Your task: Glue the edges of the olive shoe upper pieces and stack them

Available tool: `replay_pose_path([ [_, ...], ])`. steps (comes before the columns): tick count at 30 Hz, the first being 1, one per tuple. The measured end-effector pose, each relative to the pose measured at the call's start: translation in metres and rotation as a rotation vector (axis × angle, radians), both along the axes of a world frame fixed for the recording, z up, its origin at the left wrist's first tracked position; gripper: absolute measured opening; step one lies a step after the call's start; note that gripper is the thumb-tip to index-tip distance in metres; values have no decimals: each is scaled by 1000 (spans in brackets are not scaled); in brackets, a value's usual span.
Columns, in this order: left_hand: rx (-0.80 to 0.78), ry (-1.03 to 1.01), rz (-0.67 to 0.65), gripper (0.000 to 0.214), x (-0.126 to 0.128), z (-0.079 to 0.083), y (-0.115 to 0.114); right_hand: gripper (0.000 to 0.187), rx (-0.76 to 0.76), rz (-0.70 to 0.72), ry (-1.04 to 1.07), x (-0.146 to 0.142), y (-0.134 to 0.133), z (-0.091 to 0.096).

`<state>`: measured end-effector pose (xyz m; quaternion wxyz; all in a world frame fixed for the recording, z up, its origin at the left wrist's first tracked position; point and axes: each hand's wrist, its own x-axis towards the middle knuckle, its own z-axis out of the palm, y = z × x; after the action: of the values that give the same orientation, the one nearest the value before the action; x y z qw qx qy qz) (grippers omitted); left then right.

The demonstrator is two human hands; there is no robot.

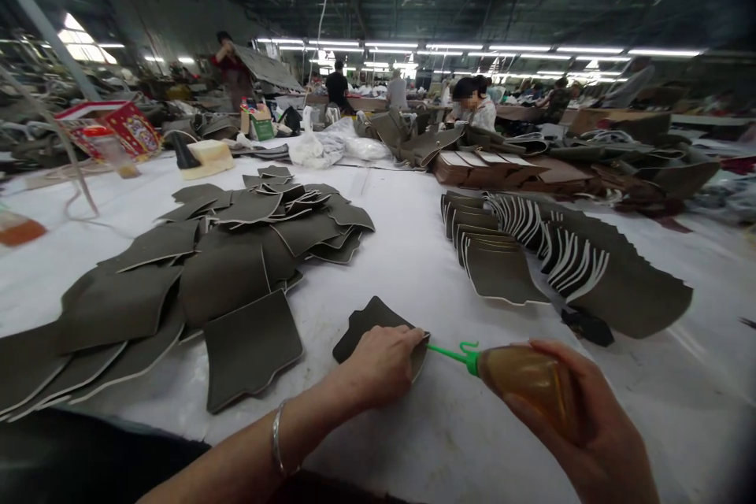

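Observation:
My left hand rests on a dark grey cut piece of material on the white table, fingers curled and pressing its near edge. My right hand is wrapped round an amber squeeze bottle with a green nozzle. The nozzle tip points left and meets the edge of the piece right by my left fingers.
A loose spread of grey cut pieces covers the table's left. A fanned row of white-edged pieces lies on the right, with a small black scrap in front. Stacks of material, bags and several workers stand at the far end.

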<state>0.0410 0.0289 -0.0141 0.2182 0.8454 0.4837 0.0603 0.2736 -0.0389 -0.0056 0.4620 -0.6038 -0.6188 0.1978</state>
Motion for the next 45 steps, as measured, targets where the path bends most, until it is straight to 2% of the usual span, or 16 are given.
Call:
replay_pose_path([
  [7,25,23,-3,53,0,2,-1,42,140,130,-228,-2,12,1],
  [11,28,54,-14,51,-1,7,-1,39,191,195,-283,-3,14,3],
  [17,17,85,-50,47,-3,10,1,39,93,144,-209,1,10,2],
  [20,24,91,-79,46,-5,8,2,40,118,107,-200,4,11,-3],
  [23,31,101,-105,46,-7,8,1,39,156,149,-218,8,13,-8],
  [29,40,110,-141,48,-6,10,-1,43,79,140,-180,15,15,-14],
  [33,31,119,-132,49,-6,9,-2,40,113,121,-151,14,13,-13],
  [39,11,76,-122,49,-9,7,-2,39,-29,129,-26,5,5,-7],
  [45,-17,36,-130,50,-12,4,-1,41,-18,105,21,4,6,-9],
])
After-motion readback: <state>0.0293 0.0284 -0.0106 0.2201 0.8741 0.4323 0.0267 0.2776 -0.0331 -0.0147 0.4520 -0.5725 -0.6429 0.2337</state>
